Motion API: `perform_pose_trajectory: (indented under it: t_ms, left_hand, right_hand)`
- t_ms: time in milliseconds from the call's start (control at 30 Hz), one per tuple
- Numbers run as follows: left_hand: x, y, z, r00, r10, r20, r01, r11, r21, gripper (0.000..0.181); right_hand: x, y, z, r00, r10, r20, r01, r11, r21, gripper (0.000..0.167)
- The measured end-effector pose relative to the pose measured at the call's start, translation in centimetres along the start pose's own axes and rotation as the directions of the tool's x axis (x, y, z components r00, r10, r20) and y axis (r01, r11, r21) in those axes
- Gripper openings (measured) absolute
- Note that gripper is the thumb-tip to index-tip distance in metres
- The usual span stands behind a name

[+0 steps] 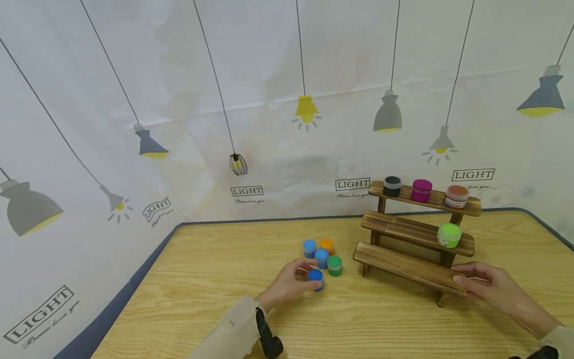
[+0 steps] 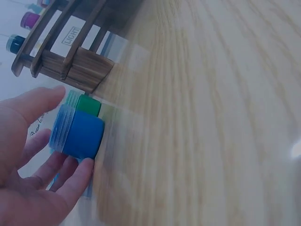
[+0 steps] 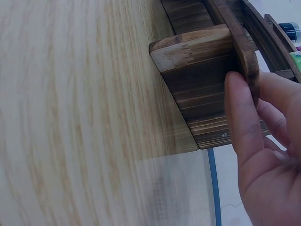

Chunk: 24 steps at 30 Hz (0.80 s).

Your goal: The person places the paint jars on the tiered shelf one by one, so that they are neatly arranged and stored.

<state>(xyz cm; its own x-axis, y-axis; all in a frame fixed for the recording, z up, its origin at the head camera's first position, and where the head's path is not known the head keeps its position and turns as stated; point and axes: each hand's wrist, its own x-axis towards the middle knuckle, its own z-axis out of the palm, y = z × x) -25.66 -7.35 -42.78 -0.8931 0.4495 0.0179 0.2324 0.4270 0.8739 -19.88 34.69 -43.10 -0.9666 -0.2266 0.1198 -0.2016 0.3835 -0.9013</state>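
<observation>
My left hand (image 1: pixel 291 284) has its fingers and thumb spread loosely around a dark blue jar (image 1: pixel 316 280) standing on the table. In the left wrist view, the jar's clear ribbed lid (image 2: pixel 62 128) shows, and a fingertip (image 2: pixel 88 165) is at its base. Just behind stand a green jar (image 1: pixel 334 266), two light blue jars (image 1: pixel 309 248) and an orange jar (image 1: pixel 327 245). My right hand (image 1: pixel 495 289) pinches the right end of the lowest tier of a three-tier wooden stand (image 1: pixel 403 264); the right wrist view shows a finger (image 3: pixel 242 108) against the board.
On the top tier stand a black jar (image 1: pixel 392 186), a magenta jar (image 1: pixel 421 190) and an orange-red jar (image 1: pixel 456 196). A lime green jar (image 1: pixel 449 235) is on the middle tier's right. Behind the wooden table (image 1: pixel 202 279) hangs a lamp-printed cloth (image 1: pixel 269 124).
</observation>
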Motion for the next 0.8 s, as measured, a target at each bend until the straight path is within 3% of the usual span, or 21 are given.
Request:
perform_pose_trajectory:
  t_ms: [133, 467, 633, 800]
  left_hand:
    - [0.3, -0.4, 0.2, 1.0, -0.001, 0.002, 0.001, 1.0, -0.011, 0.045]
    - [0.3, -0.6, 0.8, 0.998, 0.045, -0.04, -0.046, 0.999, -0.027, 0.034]
    - [0.1, 0.2, 1.1, 0.998, 0.051, -0.028, -0.052, 0.998, -0.036, 0.034]
    - [0.3, 1.5, 1.7, 0.999, 0.043, 0.022, -0.041, 0.995, -0.088, 0.034]
  right_hand:
    - [0.0, 0.0, 0.0, 1.0, 0.009, -0.001, -0.009, 1.0, 0.0, 0.02]
    - [0.0, 0.1, 0.0, 1.0, -0.02, -0.003, 0.02, 1.0, -0.014, 0.02]
    - [0.0, 0.1, 0.0, 1.0, -0.015, 0.005, 0.015, 1.0, -0.007, 0.02]
    - [0.0, 0.2, -0.1, 1.0, -0.02, 0.016, 0.02, 1.0, 0.006, 0.021]
